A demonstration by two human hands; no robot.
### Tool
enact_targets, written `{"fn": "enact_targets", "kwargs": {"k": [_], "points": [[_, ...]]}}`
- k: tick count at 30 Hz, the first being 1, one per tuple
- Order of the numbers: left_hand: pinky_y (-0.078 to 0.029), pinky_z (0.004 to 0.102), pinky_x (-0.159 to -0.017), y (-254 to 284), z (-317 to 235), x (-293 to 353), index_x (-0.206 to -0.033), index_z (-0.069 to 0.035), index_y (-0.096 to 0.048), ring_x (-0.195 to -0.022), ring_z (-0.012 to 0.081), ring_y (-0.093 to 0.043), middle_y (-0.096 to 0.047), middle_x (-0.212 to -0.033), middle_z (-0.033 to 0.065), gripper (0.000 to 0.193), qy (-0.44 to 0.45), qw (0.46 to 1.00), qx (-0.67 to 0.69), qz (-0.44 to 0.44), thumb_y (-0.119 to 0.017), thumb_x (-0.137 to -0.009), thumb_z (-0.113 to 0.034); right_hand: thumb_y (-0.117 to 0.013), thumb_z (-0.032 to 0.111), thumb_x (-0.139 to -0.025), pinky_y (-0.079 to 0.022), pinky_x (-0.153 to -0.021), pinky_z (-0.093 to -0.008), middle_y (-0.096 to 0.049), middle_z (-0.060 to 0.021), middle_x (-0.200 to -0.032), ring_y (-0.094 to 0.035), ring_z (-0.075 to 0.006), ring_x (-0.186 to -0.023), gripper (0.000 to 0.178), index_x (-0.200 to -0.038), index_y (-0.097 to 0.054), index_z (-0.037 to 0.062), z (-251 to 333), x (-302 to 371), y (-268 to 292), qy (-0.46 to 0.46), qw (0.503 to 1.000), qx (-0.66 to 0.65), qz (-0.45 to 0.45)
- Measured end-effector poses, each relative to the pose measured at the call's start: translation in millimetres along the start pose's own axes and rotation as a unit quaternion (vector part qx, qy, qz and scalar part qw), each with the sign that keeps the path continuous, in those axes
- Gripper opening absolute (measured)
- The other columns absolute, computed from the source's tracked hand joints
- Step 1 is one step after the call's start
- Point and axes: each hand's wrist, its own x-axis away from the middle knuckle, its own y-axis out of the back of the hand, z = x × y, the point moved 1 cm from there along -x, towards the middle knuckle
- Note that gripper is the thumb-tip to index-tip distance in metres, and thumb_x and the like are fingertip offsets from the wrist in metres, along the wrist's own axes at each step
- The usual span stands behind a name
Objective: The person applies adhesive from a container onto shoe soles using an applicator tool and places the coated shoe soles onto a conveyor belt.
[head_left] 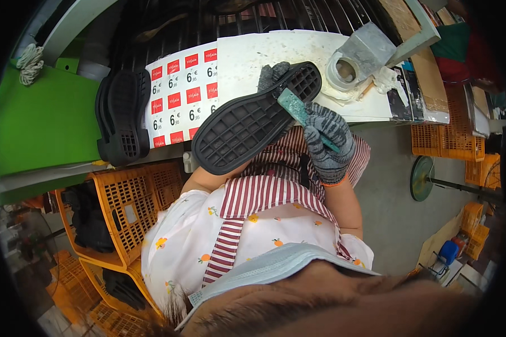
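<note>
A black shoe sole (pixel 236 132) with a grid of square hollows is held up, tilted, over the table's front edge. My left hand (pixel 272 76), in a grey glove, grips it from behind; only some fingers show at its far edge, the rest is hidden. In my right hand (pixel 328 137), gloved in grey and black stripes, is a flat teal brush (pixel 293 105). The brush's tip touches the sole near its narrower end, and its handle sticks out below my fingers. More black soles (pixel 118 115) stand together on the table at the left.
A grey metal holder (pixel 371 48) with a round white-crusted pot (pixel 344 72) stands at the back right, beside a crumpled white cloth (pixel 385 80). A red-and-white printed sheet (pixel 177 92) covers part of the table. Orange crates (pixel 126 208) with black pieces are stacked at lower left.
</note>
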Motion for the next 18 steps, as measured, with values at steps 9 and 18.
{"fn": "enact_targets", "kwargs": {"k": [9, 18], "points": [[-0.033, 0.0357, -0.095, -8, 1, 7, -0.118, -0.012, -0.049, -0.111, 0.0214, -0.045, -0.05, -0.118, 0.0077, 0.039, 0.081, 0.996, 0.024, -0.023, -0.057, -0.08, -0.023, -0.068, 0.011, -0.071, -0.048, -0.074, -0.0341, -0.062, -0.0101, -0.091, -0.06, -0.0255, -0.085, 0.019, -0.088, -0.061, 0.0068, 16, 4, -26, 0.016, 0.996, 0.022, 0.082], [-0.033, 0.0355, -0.095, -13, 2, 7, -0.118, -0.012, -0.049, -0.11, 0.021, -0.045, -0.05, -0.118, 0.0075, 0.039, 0.073, 0.991, 0.098, -0.061, -0.057, -0.081, -0.022, -0.069, 0.012, -0.07, -0.048, -0.074, -0.031, -0.063, -0.0101, -0.091, -0.06, -0.0229, -0.083, 0.022, -0.09, -0.063, 0.0054, 29, 5, -45, 0.015, 0.988, -0.091, 0.121]]}}
